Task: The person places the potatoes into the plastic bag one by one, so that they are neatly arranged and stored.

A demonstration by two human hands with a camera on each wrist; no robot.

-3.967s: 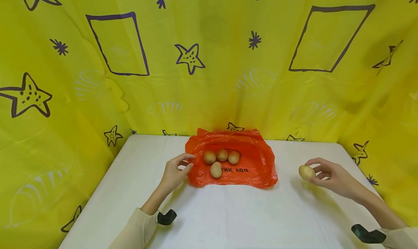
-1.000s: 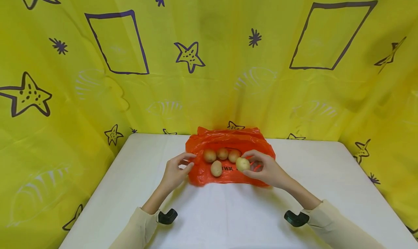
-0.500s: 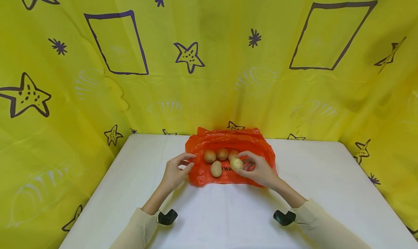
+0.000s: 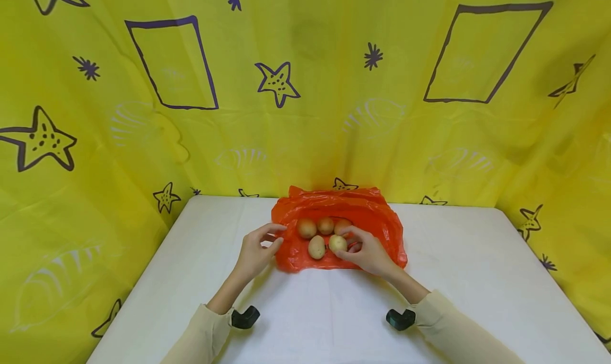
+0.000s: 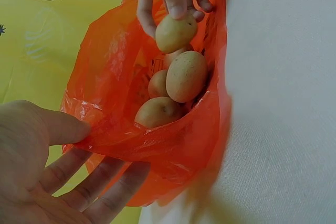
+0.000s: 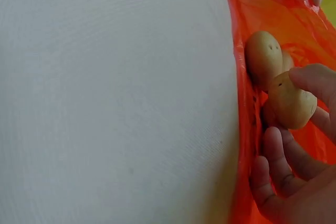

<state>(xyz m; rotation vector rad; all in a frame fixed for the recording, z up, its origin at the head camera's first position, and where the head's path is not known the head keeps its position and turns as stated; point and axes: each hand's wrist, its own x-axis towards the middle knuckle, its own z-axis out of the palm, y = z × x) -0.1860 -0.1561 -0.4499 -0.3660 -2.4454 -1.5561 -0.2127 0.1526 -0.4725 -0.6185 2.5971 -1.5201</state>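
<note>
An orange-red plastic bag (image 4: pixel 379 213) lies at the back of the table with its mouth spread. My left hand (image 4: pixel 255 252) pinches the bag's left edge, thumb inside and fingers outside, as the left wrist view shows. My right hand (image 4: pixel 372 253) holds a pale potato (image 4: pixel 337 244) between thumb and fingers inside the mouth. Just left of it rests another potato (image 4: pixel 316 247), with a row of browner potatoes (image 4: pixel 306 228) behind. In the right wrist view the held potato (image 6: pixel 291 102) overlaps others; whether it touches the bag's bottom I cannot tell.
A white table (image 4: pixel 329 316) spreads in front of the bag. Yellow curtain (image 4: pixel 305 141) with starfish drawings hangs close behind and along both sides. Dark devices (image 4: pixel 245 317) sit at the wrists.
My right hand has carried its potato from the right side of the table leftward into the bag's mouth, shifting a little further left and down lately. The left hand keeps its place.
</note>
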